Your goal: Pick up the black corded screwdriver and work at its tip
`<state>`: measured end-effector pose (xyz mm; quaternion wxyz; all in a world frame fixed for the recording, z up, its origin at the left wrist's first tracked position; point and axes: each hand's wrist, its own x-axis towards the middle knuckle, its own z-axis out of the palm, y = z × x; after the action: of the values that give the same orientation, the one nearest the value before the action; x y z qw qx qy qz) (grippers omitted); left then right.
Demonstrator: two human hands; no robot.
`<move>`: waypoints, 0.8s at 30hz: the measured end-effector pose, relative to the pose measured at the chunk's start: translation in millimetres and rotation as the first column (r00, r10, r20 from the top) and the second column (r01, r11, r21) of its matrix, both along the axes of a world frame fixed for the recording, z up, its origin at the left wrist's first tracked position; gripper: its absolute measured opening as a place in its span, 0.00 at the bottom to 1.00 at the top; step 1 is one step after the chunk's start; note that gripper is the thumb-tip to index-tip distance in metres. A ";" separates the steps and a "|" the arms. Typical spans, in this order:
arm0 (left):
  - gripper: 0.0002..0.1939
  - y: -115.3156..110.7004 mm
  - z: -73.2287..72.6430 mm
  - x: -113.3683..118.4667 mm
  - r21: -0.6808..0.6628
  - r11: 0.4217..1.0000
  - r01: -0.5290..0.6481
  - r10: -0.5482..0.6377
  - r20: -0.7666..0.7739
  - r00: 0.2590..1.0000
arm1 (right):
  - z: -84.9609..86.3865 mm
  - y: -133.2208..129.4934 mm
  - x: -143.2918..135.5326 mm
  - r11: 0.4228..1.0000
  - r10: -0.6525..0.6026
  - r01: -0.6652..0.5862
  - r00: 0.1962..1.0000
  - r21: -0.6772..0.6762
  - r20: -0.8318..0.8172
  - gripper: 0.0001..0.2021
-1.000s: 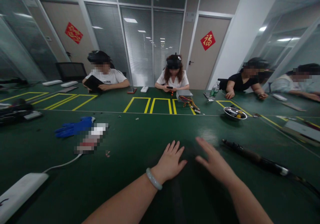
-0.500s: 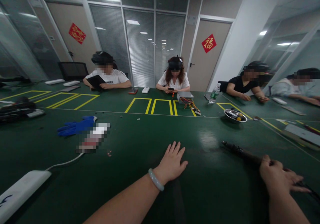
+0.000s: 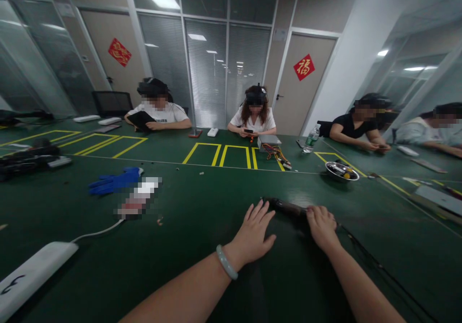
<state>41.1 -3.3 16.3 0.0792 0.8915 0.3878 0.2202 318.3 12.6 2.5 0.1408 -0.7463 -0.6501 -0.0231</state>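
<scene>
My right hand (image 3: 322,224) is closed over the rear part of a dark, slim corded tool (image 3: 288,209) that looks like an electric screwdriver. Its narrow front end points left, and a black cord (image 3: 378,265) trails from behind the hand to the lower right. My left hand (image 3: 253,231) is open with fingers spread, palm down at the green table (image 3: 202,226). The fingertips are close to the tool's front end; whether they touch it I cannot tell. A pale bracelet (image 3: 226,262) circles the left wrist.
On the left are a blue glove (image 3: 115,181), a blurred-out item (image 3: 139,198) and a white power strip (image 3: 36,275). Farther back are a metal bowl (image 3: 342,172) with small parts, a metal box (image 3: 269,142) with coloured wires and a bottle (image 3: 311,139). Several people sit across.
My right hand has moved left with the tool, bringing its front end near my left fingers. The left hand stays nearly still and open. The view has shifted slightly.
</scene>
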 end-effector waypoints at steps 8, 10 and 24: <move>0.34 4.3 -3.0 -4.5 0.036 0.995 -0.094 0.097 -0.082 0.992 | -21.0 -16.6 -143.6 0.937 0.325 -0.348 0.890 -0.016 -0.320 0.28; 0.30 5.2 -0.3 -6.9 0.024 0.991 -0.133 0.134 -0.092 0.987 | -16.1 -19.8 -149.6 0.906 0.362 -0.420 0.835 -0.056 -0.414 0.28; 0.24 6.7 8.2 -6.0 -0.029 0.984 -0.177 0.176 -0.039 0.984 | 46.9 -58.6 -54.3 0.890 0.154 -0.192 0.980 -0.413 -0.123 0.14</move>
<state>35.1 3.3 24.4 0.0666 0.8560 0.4702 0.2042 264.0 -46.0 49.4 0.0055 -0.6985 -0.6968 0.1632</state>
